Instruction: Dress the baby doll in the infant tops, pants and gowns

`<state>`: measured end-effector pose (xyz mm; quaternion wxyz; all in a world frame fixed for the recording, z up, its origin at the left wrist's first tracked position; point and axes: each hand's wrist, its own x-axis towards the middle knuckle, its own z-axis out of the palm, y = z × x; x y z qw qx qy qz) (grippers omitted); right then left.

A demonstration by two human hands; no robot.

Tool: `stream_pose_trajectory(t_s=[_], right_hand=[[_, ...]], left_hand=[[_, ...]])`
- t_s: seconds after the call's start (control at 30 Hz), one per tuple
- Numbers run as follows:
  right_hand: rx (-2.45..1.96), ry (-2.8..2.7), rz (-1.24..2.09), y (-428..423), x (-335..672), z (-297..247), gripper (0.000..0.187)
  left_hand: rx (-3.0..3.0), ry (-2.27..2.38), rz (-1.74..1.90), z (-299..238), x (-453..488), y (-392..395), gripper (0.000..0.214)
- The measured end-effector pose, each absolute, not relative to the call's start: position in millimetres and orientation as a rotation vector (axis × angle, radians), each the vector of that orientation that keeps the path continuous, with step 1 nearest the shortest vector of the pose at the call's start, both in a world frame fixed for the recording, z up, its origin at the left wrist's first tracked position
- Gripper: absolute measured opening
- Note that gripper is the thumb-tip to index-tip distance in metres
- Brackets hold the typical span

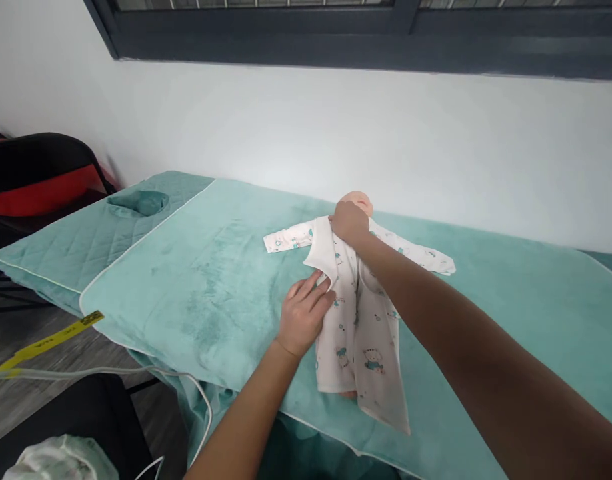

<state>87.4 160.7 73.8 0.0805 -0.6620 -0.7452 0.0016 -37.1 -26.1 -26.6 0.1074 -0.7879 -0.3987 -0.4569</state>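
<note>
A baby doll (359, 199) lies on its back on a teal padded table (196, 280), dressed in a white printed sleepsuit (359, 333). My left hand (302, 312) pinches the folded-back left front flap of the sleepsuit, fingers closed on the cloth near the doll's side. At the collar, just below the doll's head, my right hand (350, 223) is curled over the garment. The doll's body is mostly hidden under the suit and my right forearm.
A teal fleece blanket (511, 313) covers the quilted table, which has a face hole (139, 202) at the left end. A black and red chair (41, 180) stands at left. White cable (196, 393), yellow tape (51, 341) and a white bundle (61, 460) lie lower left.
</note>
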Motion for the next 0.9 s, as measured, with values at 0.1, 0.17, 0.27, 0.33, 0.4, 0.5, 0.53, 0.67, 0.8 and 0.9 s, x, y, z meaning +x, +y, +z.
stream_pose_trajectory(t_s=[0.1,0.17,0.27,0.33,0.4,0.5,0.53,0.67,0.8,0.9], right_hand=[[-1.855,-2.266,-0.049,150.9,86.3,78.3,0.03],[-1.776,-2.302,-0.066,141.0,82.2,80.1,0.036],[-1.775,-2.426,-0.067,125.2,68.8,77.9,0.048],[-1.834,-2.497,-0.09,118.4,57.3,74.9,0.051],[-1.876,-2.518,-0.097,116.2,47.4,74.0,0.046],[-1.905,-2.506,-0.001,119.2,44.3,81.3,0.037],[-1.904,-2.496,0.034,120.7,47.8,85.9,0.035],[-1.874,-2.366,0.105,123.5,86.1,103.7,0.037],[-1.763,-1.852,0.309,121.9,140.5,100.1,0.036],[-1.719,-1.603,0.431,120.4,165.5,82.9,0.028]], left_hand=[[-2.384,-1.139,-1.291,-25.4,-36.0,-25.4,0.024],[-2.463,-1.124,-1.264,-24.0,-35.7,-25.3,0.027],[-2.587,-1.089,-1.239,-20.3,-35.9,-26.5,0.032],[-2.617,-1.079,-1.236,-17.6,-36.2,-28.0,0.034],[-2.617,-1.082,-1.234,-16.1,-36.4,-29.4,0.035],[-2.603,-1.098,-1.227,-17.2,-36.4,-31.0,0.036],[-2.601,-1.104,-1.225,-18.4,-36.4,-31.3,0.037],[-2.584,-1.068,-1.275,-23.0,-36.4,-30.5,0.038],[-2.613,-0.968,-1.348,-22.9,-35.8,-28.4,0.034],[-2.61,-0.97,-1.363,-21.4,-34.4,-28.6,0.03]])
